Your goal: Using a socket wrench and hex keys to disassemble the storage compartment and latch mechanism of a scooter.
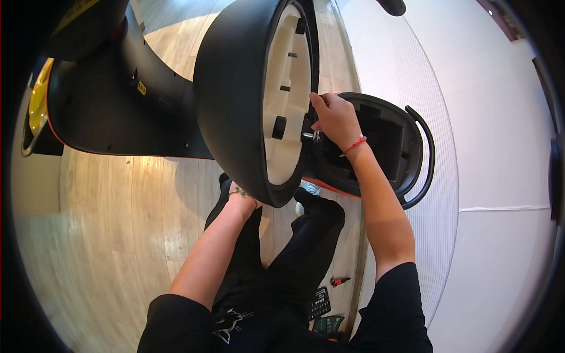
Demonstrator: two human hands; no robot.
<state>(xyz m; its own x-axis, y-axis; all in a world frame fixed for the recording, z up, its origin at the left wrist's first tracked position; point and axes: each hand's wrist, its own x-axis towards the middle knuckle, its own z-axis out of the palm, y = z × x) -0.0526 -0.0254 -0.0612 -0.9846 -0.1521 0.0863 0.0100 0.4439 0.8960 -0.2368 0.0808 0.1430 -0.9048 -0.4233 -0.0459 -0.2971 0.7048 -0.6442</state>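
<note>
Head camera, looking down past the person's black-clad legs. A scooter (118, 112) with black body panels stands on a pale wood floor (100, 235), its seat (235, 88) hinged up on edge so the cream underside (285, 100) faces right. Beside it, the open under-seat compartment (382, 141) shows a dark interior, with a curved black grab rail (426, 159) round its far side.

Right hand (336, 120), red cord at the wrist, sits at the hinge between seat and compartment; fingers curled, seemingly pinching a small metal part (310, 136), though the view is too poor to be sure.

Left hand (241, 197) is under the seat's lower rim, mostly hidden; grip cannot be told.

A black tool case (319, 303) and a red-handled tool (339, 281) lie on the floor near the feet.
</note>
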